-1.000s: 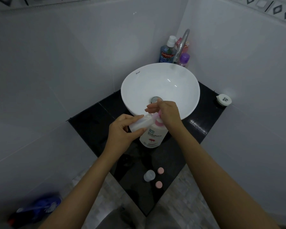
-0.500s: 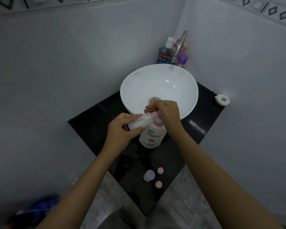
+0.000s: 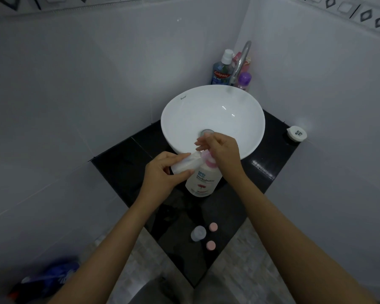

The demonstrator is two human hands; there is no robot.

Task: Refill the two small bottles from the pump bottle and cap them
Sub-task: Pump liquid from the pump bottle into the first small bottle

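A white pump bottle (image 3: 203, 179) with a pink pump stands on the black counter (image 3: 261, 172) in front of the sink. My right hand (image 3: 223, 153) rests on top of its pump head. My left hand (image 3: 165, 172) holds a small translucent bottle (image 3: 185, 164) tilted, its mouth against the pump's nozzle. A second small bottle (image 3: 198, 233) stands uncapped near the counter's front corner, with two pink caps (image 3: 213, 227) (image 3: 210, 245) lying beside it.
A white bowl sink (image 3: 228, 104) with a chrome tap (image 3: 241, 60) fills the back of the counter. Mouthwash (image 3: 222, 70) and other bottles stand behind it. A white round lid (image 3: 297, 133) lies at the right corner. Tiled walls close in on both sides.
Both hands and the bottles stay in nearly the same place; my right hand stays on the pump head with only a slight shift.
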